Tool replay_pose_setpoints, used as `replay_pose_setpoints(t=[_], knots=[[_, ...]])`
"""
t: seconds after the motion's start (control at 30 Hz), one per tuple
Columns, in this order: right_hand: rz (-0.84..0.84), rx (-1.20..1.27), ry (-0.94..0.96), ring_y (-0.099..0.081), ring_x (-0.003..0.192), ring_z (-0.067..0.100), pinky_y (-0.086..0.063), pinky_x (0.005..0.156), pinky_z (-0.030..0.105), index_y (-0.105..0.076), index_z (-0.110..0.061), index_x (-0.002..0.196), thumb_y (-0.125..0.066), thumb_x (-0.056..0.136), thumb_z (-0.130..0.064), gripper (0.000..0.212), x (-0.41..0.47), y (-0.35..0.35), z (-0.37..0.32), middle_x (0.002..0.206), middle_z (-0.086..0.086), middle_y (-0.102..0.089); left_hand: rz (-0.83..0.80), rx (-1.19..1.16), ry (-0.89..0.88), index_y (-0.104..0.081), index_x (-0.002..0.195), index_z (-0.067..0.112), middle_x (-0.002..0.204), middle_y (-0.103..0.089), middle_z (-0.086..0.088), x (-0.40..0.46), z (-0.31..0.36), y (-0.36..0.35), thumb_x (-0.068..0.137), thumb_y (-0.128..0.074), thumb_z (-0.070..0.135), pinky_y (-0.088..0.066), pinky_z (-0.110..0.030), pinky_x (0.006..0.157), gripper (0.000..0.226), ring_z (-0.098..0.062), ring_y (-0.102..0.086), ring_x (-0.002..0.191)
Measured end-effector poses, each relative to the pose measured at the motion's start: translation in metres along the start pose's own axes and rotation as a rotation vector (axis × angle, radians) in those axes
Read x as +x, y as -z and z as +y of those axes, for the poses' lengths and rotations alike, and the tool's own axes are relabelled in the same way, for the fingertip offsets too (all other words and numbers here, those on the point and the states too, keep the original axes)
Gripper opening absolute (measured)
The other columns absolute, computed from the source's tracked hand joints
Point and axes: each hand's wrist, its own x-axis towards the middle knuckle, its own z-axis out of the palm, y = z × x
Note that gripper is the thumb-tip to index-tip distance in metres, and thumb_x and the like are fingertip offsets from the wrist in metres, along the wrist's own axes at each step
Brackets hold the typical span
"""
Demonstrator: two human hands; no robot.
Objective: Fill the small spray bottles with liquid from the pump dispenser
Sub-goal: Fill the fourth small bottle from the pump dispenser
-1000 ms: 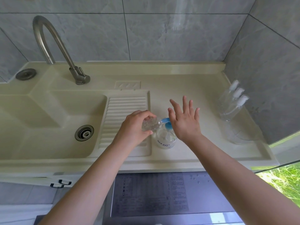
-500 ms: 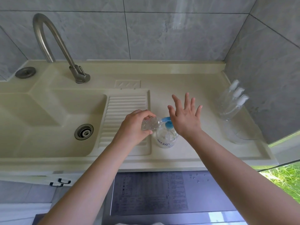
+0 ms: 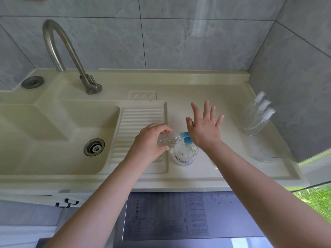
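Filling step at frame centre: left hand [image 3: 149, 140] pinches the small clear plastic spray bottle [image 3: 167, 139] against the blue spout of the clear pump dispenser [image 3: 185, 151]; right hand [image 3: 204, 127], fingers spread, palm on the pump, likely presses next.

The pump dispenser [image 3: 185, 154] stands on the countertop [image 3: 223, 169], just right of the ribbed drainboard [image 3: 138, 122]. The sink basin [image 3: 53, 133] lies left of that — its faucet [image 3: 71, 56] behind. Far right, near the wall, three spray bottles [image 3: 258, 115] lean together in a container.

four small spray bottles [image 3: 167, 141], one pump dispenser [image 3: 185, 154], two hands [image 3: 204, 127].
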Motion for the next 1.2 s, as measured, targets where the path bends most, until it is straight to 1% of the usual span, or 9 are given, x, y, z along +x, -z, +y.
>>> replay_pose_setpoints(t=[0.13, 0.33, 0.47, 0.57, 0.73, 0.87, 1.03, 1.13, 1.2], knots=[[-0.008, 0.108, -0.030, 0.009, 0.153, 0.036, 0.007, 0.118, 0.061, -0.011, -0.033, 0.159, -0.029, 0.107, -0.044, 0.057, 0.005, 0.010, -0.004, 0.167, 0.013, 0.009, 0.014, -0.004, 0.001, -0.066, 0.110, 0.035, 0.101, -0.061, 0.015, -0.002, 0.001, 0.002, 0.067, -0.086, 0.014, -0.051, -0.035, 0.090, 0.052, -0.004, -0.058, 0.097], [-0.027, 0.034, -0.016, 0.008, 0.153, 0.038, 0.005, 0.120, 0.061, -0.013, -0.032, 0.158, -0.024, 0.106, -0.032, 0.053, 0.003, -0.002, -0.003, 0.167, 0.014, 0.006, 0.014, 0.005, 0.003, -0.066, 0.110, 0.035, 0.100, -0.060, 0.016, -0.001, 0.001, 0.002, 0.067, -0.086, 0.015, -0.052, -0.036, 0.089, 0.053, -0.006, -0.058, 0.096], [-0.045, 0.065, 0.002, 0.011, 0.153, 0.036, 0.008, 0.118, 0.061, -0.011, -0.032, 0.159, -0.028, 0.106, -0.043, 0.057, 0.008, 0.008, -0.003, 0.167, 0.012, 0.010, 0.017, -0.005, 0.002, -0.067, 0.110, 0.035, 0.099, -0.060, 0.016, -0.001, 0.001, 0.002, 0.066, -0.087, 0.014, -0.052, -0.037, 0.090, 0.053, -0.006, -0.059, 0.096], [-0.063, 0.117, -0.022, 0.009, 0.153, 0.036, 0.008, 0.118, 0.061, -0.012, -0.032, 0.159, -0.029, 0.106, -0.044, 0.058, 0.013, 0.015, -0.004, 0.168, 0.012, 0.007, 0.019, -0.004, -0.001, -0.067, 0.110, 0.033, 0.100, -0.061, 0.015, -0.002, 0.002, 0.003, 0.066, -0.087, 0.013, -0.051, -0.035, 0.089, 0.052, -0.005, -0.058, 0.095], [-0.045, 0.038, -0.016, 0.009, 0.153, 0.037, 0.007, 0.119, 0.062, -0.014, -0.032, 0.158, -0.023, 0.107, -0.041, 0.052, 0.011, 0.005, -0.002, 0.168, 0.012, 0.004, 0.031, -0.018, -0.004, -0.067, 0.108, 0.035, 0.098, -0.061, 0.017, -0.001, 0.002, 0.002, 0.065, -0.086, 0.013, -0.052, -0.034, 0.089, 0.052, -0.006, -0.059, 0.094], [0.009, -0.101, 0.032, 0.010, 0.153, 0.038, 0.007, 0.120, 0.062, -0.011, -0.032, 0.159, -0.021, 0.107, -0.043, 0.054, 0.011, 0.005, -0.002, 0.167, 0.012, 0.006, 0.018, -0.003, -0.002, -0.067, 0.110, 0.033, 0.100, -0.061, 0.015, -0.002, 0.001, 0.003, 0.067, -0.086, 0.013, -0.051, -0.031, 0.090, 0.052, -0.003, -0.057, 0.094], [0.032, -0.026, 0.027, 0.011, 0.153, 0.038, 0.009, 0.119, 0.061, -0.010, -0.031, 0.159, -0.023, 0.106, -0.049, 0.058, 0.015, 0.018, -0.006, 0.168, 0.012, 0.004, 0.023, -0.003, -0.001, -0.067, 0.109, 0.033, 0.100, -0.061, 0.016, -0.001, 0.003, 0.004, 0.065, -0.087, 0.012, -0.051, -0.033, 0.089, 0.052, -0.005, -0.058, 0.094], [0.074, -0.124, 0.073, 0.011, 0.153, 0.038, 0.009, 0.119, 0.062, -0.015, -0.032, 0.158, -0.024, 0.106, -0.042, 0.054, 0.008, 0.007, -0.004, 0.168, 0.011, 0.001, 0.017, -0.001, 0.001, -0.068, 0.109, 0.033, 0.100, -0.061, 0.016, -0.001, 0.003, 0.003, 0.066, -0.087, 0.012, -0.051, -0.034, 0.089, 0.052, -0.005, -0.058, 0.094], [0.099, -0.104, 0.086, 0.008, 0.153, 0.038, 0.006, 0.119, 0.063, -0.023, -0.032, 0.156, -0.024, 0.105, -0.036, 0.051, 0.005, -0.002, -0.003, 0.168, 0.010, -0.005, 0.019, 0.002, 0.001, -0.067, 0.109, 0.034, 0.099, -0.060, 0.017, -0.001, 0.002, 0.003, 0.065, -0.087, 0.013, -0.052, -0.036, 0.089, 0.053, -0.005, -0.058, 0.095]])
